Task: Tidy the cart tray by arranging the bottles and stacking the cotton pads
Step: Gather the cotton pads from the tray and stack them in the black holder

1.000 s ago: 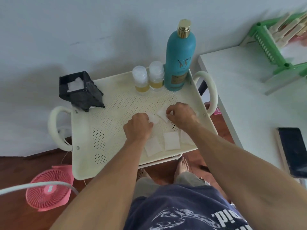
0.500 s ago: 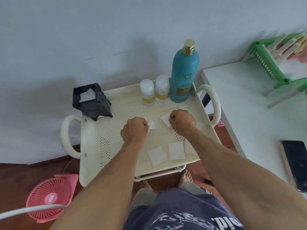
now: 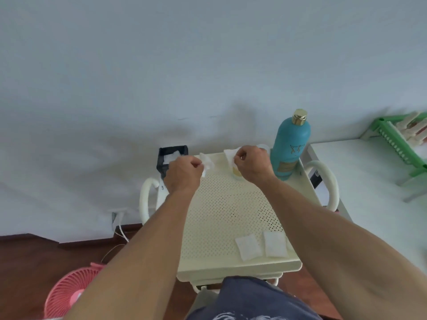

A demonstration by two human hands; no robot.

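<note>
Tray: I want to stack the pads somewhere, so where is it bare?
Bare: the tray middle, between the forearms, ahead of two loose pads. Crowded: the far edge, with both hands, black holder and teal bottle.

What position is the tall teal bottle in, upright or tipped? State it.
Upright. The tall teal bottle stands on its base at the cart tray's far right corner, gold cap on top.
</note>
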